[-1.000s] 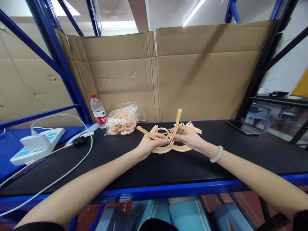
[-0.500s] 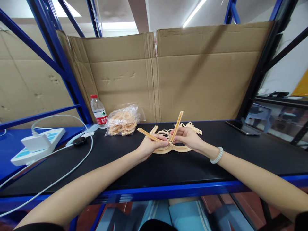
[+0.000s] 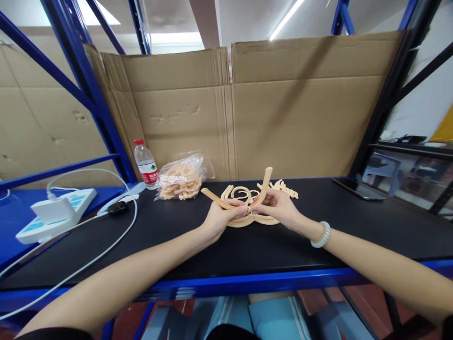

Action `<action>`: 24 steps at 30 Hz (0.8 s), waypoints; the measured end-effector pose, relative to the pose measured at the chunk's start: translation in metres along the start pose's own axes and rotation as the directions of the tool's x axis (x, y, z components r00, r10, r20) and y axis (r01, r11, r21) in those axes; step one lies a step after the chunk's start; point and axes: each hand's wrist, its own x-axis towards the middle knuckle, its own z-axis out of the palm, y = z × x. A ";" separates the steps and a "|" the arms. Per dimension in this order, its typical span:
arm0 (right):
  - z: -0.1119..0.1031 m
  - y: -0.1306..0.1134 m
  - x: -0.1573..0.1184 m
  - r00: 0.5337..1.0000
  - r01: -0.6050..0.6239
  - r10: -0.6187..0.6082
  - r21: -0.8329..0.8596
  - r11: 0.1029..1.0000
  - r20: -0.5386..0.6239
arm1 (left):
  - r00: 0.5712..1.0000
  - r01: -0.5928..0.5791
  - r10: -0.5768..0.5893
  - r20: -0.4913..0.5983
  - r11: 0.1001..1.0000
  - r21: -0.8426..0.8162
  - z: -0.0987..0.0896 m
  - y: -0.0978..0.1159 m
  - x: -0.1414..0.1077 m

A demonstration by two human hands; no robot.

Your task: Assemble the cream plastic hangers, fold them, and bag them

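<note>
Hands, two, at centre of frame: left hand [image 3: 220,217] pinching one pale strip [image 3: 213,197] that slants to the upper left; right hand [image 3: 278,206] pinching a second pale strip [image 3: 265,182] that rises to the upper right. The inner ends come together between the fingertips; whether joined, cannot tell. Curved pale pieces [image 3: 239,223], partly hidden, count uncertain, on the black surface [image 3: 230,257] below and between both hands. Bottle [image 3: 146,165], one, red-capped, centre left. Clear bag [image 3: 182,177] of pale pieces, one, beside it. Power strip [image 3: 84,196], one, far left. Bracelet [image 3: 321,234], one, right wrist.
</note>
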 end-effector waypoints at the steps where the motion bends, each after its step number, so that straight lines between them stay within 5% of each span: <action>1: 0.002 0.001 -0.001 1.000 0.009 -0.009 -0.006 1.000 -0.018 | 1.000 0.001 -0.001 0.000 1.000 -0.001 0.000 0.000 0.000; 8: 0.003 0.002 0.002 0.999 0.004 -0.005 -0.014 1.000 -0.036 | 0.998 0.042 -0.044 -0.041 0.998 -0.055 0.002 0.006 0.002; 13: -0.032 -0.010 0.014 0.996 0.077 -0.078 -0.014 0.997 -0.033 | 0.995 0.056 -0.061 -0.081 0.996 -0.067 -0.003 0.011 0.007; 18: -0.073 -0.025 0.020 0.991 0.044 -0.009 -0.267 0.963 0.130 | 0.984 0.141 -0.150 -0.100 0.986 -0.087 -0.015 0.025 0.018; 24: -0.088 -0.031 0.022 0.975 0.102 0.022 -0.525 0.845 0.223 | 0.973 0.210 -0.208 -0.098 0.978 0.011 -0.047 0.056 0.033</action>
